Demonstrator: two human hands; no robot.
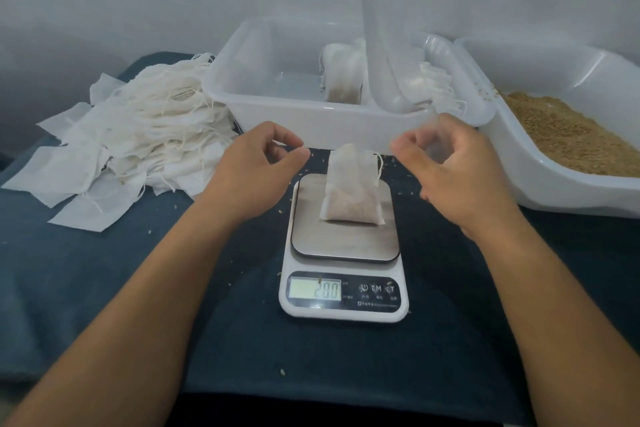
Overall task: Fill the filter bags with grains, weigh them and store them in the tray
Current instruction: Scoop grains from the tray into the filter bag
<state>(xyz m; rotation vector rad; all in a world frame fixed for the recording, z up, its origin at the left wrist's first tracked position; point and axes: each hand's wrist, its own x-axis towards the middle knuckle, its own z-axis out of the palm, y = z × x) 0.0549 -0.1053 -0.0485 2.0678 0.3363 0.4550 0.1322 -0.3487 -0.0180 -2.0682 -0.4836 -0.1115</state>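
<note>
A filter bag (351,191) with grains in its lower half lies on the steel plate of a white kitchen scale (346,243); the display reads 200. The bag's neck is gathered and its strings hang to the right. My left hand (256,170) hovers just left of the bag, thumb and forefinger curled but apart, holding nothing. At the same height on the other side, my right hand (457,177) has its fingers loosely spread; a faint translucent blur lies over them. Behind the scale stands the clear storage tray (277,111) with filled bags (343,76) inside.
A translucent scoop (381,62) leans upright in the tray. A white tub (519,163) of brown grains (568,139) sits at the right. A heap of empty filter bags (138,128) lies at the left. Loose grains dot the dark blue cloth.
</note>
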